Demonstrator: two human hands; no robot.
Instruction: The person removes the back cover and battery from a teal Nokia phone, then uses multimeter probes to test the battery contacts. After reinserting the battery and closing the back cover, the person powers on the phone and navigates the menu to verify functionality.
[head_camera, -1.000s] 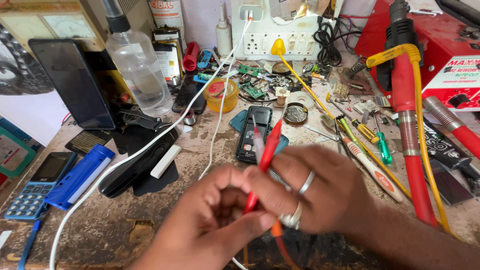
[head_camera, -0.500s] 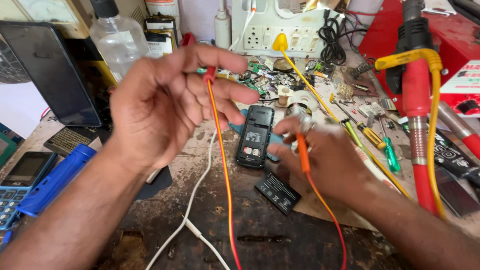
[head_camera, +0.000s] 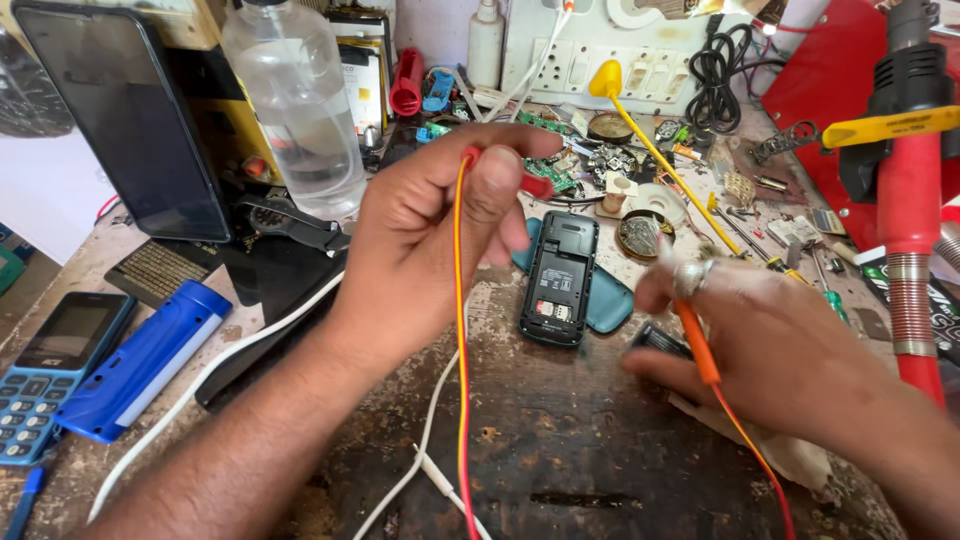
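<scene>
The left hand (head_camera: 420, 240) is raised above the middle of the bench (head_camera: 560, 450), its grip clenched: thumb and forefinger pinch a red probe (head_camera: 505, 170) near its tip, the other fingers curled in behind. From that pinch a red-and-yellow lead (head_camera: 461, 380) hangs straight down past the palm to the near edge of the bench.

The right hand (head_camera: 770, 350) sits lower, toward the right side of the bench, and is blurred. Its grip is closed around an orange probe (head_camera: 697, 340), with a ring on one finger; a second red-and-yellow lead (head_camera: 760, 460) trails from it toward the near right corner. The fingertips lie just beside a small dark battery (head_camera: 660, 338), but whether they touch it cannot be told.

Between the two hands lies an opened phone (head_camera: 558, 278), back cover off, black inside with a teal shell beneath, flat on the bench and untouched.

The bench top is dark, worn and scarred wood. Its near middle, below the phone, is the only open stretch, crossed by a thin white cable (head_camera: 430, 460). The far edge is crowded with small parts, a clear plastic bottle (head_camera: 297, 110) and a white socket board (head_camera: 600, 50). At the left edge lie a blue torch (head_camera: 140, 360) and a blue keypad phone (head_camera: 50, 370); at the right edge stands a red hot-air tool (head_camera: 910, 200) with a ribbed metal collar.
</scene>
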